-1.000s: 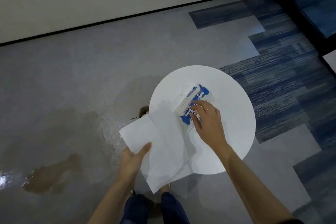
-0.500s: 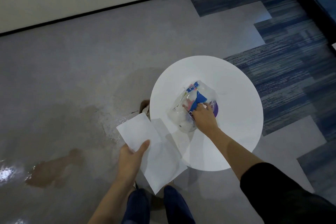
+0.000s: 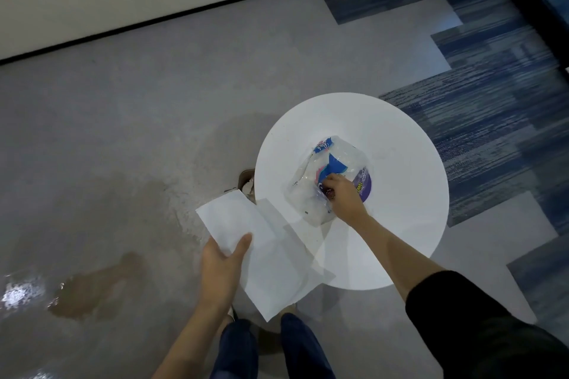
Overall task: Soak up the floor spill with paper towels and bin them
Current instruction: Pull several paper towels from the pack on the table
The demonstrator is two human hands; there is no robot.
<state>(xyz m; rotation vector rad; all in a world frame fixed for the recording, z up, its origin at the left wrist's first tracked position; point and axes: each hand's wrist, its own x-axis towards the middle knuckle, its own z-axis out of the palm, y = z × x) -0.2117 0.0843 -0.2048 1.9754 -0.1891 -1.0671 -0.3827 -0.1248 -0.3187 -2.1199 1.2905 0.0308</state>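
**One sheet in hand, the other hand at the towel pack**

I see my left hand (image 3: 222, 264) low in the view, fingers under a white paper towel sheet (image 3: 264, 252) and the thumb pressed on top, so the sheet is pinched between them. The sheet hangs flat and unfolded; its far right part overlaps the near left edge of the round white table (image 3: 400, 194), while the rest hangs over the floor beside the table.

My right hand (image 3: 343, 197) reaches onto the table, near its middle. Its fingers are curled closed on the clear plastic wrapper of the paper towel pack (image 3: 329, 175), which lies on the tabletop with blue, pink and purple print showing. Whether the fingertips hold a sheet inside the wrapper or only the plastic, I cannot tell.

The spill (image 3: 98, 289) sits on the grey floor (image 3: 154, 101) well to the left of the table, a brown puddle with a shiny wet patch at the left edge of the view and a wider damp stain running toward the table's foot. A small brown object (image 3: 246, 177) peeks out at the table's left edge; I cannot make out what it is.
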